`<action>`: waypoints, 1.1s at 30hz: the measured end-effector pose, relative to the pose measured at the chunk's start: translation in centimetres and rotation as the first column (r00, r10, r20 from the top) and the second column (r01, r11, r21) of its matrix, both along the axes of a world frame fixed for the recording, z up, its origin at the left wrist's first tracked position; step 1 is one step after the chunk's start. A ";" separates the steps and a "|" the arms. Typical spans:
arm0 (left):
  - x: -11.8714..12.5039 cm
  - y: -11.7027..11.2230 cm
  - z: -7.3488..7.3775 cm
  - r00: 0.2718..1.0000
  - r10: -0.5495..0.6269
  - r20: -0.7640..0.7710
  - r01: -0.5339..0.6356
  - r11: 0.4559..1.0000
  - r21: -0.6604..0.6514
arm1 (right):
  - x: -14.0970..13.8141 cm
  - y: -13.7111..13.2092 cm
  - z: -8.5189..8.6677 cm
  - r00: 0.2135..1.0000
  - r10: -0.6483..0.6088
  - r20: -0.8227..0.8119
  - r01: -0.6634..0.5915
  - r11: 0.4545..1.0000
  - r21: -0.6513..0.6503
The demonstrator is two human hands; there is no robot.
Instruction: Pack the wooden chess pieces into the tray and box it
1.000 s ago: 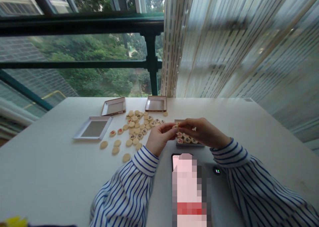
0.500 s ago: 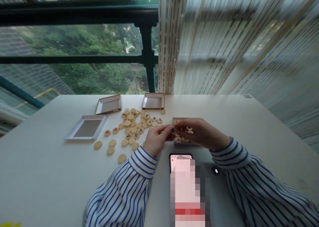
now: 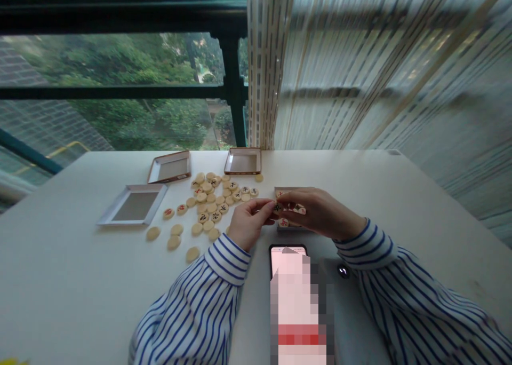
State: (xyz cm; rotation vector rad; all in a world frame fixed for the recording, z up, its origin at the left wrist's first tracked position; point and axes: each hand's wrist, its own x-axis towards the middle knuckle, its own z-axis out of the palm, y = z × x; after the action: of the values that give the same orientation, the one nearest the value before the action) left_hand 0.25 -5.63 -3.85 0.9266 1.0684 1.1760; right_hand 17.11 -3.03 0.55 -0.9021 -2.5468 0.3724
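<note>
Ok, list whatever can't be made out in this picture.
Head view:
- Box: mostly covered by the right hand; its contents barely show.
- Piece between the fingertips: whether left hand or right grips it is unclear.
- Loose pieces: markings too small to read.
- Phone: screen pixelated, cut by the bottom edge.

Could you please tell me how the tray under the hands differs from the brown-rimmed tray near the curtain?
The tray under the hands holds round pieces; the brown-rimmed tray is empty. The tray under the hands is partly covered by the left hand and right hand; the brown-rimmed tray lies uncovered, farther from the person. Both are rectangular and rest on the table.
</note>
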 end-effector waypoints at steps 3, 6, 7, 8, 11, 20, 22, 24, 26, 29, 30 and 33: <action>0.1 0.0 0.0 1.000 -0.002 -0.013 0.002 1.000 -0.001 | 0.0 0.0 0.1 1.000 -0.005 0.026 0.005 1.000 0.007; 0.1 0.0 0.0 1.000 -0.010 -0.017 0.010 1.000 0.004 | 0.1 0.0 0.2 0.999 -0.009 0.047 0.008 1.000 0.016; 0.1 0.0 0.0 1.000 -0.012 -0.017 0.012 1.000 0.004 | 0.1 0.0 0.2 0.998 -0.007 0.057 0.006 1.000 0.016; 0.1 0.0 0.0 1.000 -0.016 -0.018 0.016 1.000 0.004 | 0.1 0.0 0.2 0.998 -0.005 0.065 0.004 1.000 0.017; 0.1 0.0 0.0 0.999 -0.026 -0.033 0.026 1.000 0.010 | 0.2 0.0 0.2 0.997 0.000 0.079 -0.001 1.000 0.021; -0.1 0.0 0.0 0.989 0.032 -0.146 -0.021 0.996 0.082 | 0.4 0.0 0.3 0.993 -0.026 0.112 0.024 1.000 0.020; -0.2 0.1 -0.1 0.982 0.072 -0.177 -0.054 0.993 0.101 | 0.4 0.1 0.4 0.991 -0.035 0.130 0.032 0.999 0.025; -0.3 0.3 -0.3 0.972 0.098 -0.214 -0.074 0.991 0.115 | 0.4 0.1 0.4 0.988 -0.041 0.149 0.036 0.999 0.033; -0.3 0.4 -0.6 0.960 0.112 -0.256 -0.083 0.989 0.124 | 0.5 0.1 0.4 0.985 -0.051 0.164 0.043 0.998 0.047; -0.4 0.5 -1.1 0.939 0.122 -0.322 -0.084 0.988 0.131 | 0.6 0.2 0.3 0.982 -0.057 0.182 0.046 0.997 0.060; -0.4 0.5 -1.3 0.931 0.121 -0.343 -0.079 0.988 0.134 | 0.6 0.2 0.3 0.981 -0.051 0.189 0.040 0.997 0.060; -0.4 0.5 -1.7 0.914 0.109 -0.391 -0.057 0.988 0.141 | 0.8 0.3 0.1 0.976 -0.036 0.215 0.021 0.997 0.071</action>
State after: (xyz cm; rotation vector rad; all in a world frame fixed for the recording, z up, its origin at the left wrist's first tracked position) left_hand -0.10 -5.11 -5.51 1.2682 1.3808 1.1621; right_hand 17.88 -2.73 0.68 -1.0009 -2.7213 0.1851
